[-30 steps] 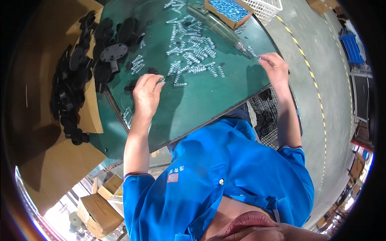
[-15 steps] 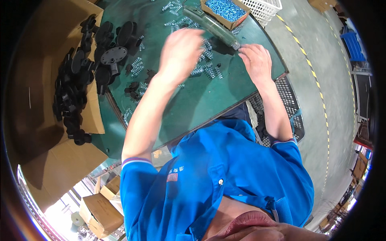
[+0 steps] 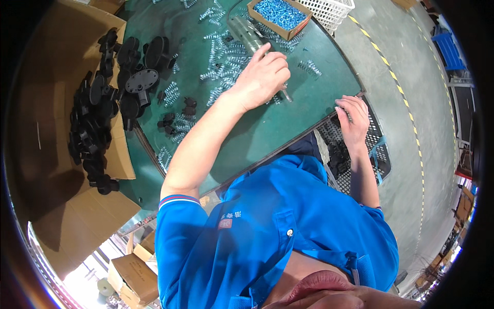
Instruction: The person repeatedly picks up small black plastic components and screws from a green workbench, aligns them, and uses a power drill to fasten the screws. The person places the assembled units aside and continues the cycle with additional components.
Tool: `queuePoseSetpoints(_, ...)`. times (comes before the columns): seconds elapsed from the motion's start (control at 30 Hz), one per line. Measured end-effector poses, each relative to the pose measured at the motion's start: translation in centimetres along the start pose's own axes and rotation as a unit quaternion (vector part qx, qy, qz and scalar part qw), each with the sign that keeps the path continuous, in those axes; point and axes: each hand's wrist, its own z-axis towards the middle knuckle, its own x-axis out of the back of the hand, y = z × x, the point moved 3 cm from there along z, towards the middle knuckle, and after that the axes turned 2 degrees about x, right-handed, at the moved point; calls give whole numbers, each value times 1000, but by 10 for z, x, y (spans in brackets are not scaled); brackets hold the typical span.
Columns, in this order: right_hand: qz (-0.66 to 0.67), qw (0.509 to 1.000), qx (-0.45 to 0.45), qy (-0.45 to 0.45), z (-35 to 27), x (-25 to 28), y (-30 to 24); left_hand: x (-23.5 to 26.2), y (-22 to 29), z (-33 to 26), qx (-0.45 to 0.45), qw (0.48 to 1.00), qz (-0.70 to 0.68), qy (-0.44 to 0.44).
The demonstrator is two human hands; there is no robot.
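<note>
My left hand [image 3: 262, 80] is wrapped round a greenish cylindrical power screwdriver [image 3: 247, 33], whose thin bit points down toward me over the green table. Loose coil springs [image 3: 226, 62] lie in a heap beside this hand, and one spring [image 3: 310, 67] sits apart to its right. At the table's right corner, my right hand [image 3: 354, 121] hovers over a black mesh crate [image 3: 378, 149]. Its fingers are curved, the thumb stands apart from them, and nothing shows between them.
A cardboard tray of blue screws [image 3: 306, 30] stands at the far edge beside a white basket [image 3: 332, 13]. Black round-based parts [image 3: 142, 81] pile up at the left, spilling from a large carton [image 3: 56, 103]. Small black pieces [image 3: 167, 121] lie among nearer springs.
My left hand has come right from above the springs and taken hold of the screwdriver, whose tip has swung toward me. My right hand has left the tip and moved right over the crate.
</note>
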Motion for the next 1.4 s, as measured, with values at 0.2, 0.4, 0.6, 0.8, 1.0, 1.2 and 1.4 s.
queuePoseSetpoints(0.2,34,999,29,0,7,-10,-25,-13,-32,-4,105,990,-85,30)
queuePoseSetpoints(0.4,43,999,33,-6,7,-15,-33,-44,-17,10,153,984,-4,87)
queuePoseSetpoints(0.6,25,997,-65,22,-10,-6,-18,-71,33,41,217,971,22,100)
queuePoseSetpoints(0.8,-31,997,-52,42,-26,-14,-13,-75,33,46,251,963,-9,102)
queuePoseSetpoints(1.0,-44,996,-62,40,-17,-36,-15,-76,31,46,248,962,-6,114)
queuePoseSetpoints(1.2,-120,992,-14,35,-9,-40,-24,-72,33,43,235,964,-15,122)
queuePoseSetpoints(1.4,-56,998,-4,-6,-12,-42,-12,-5,43,-17,256,914,-242,202)
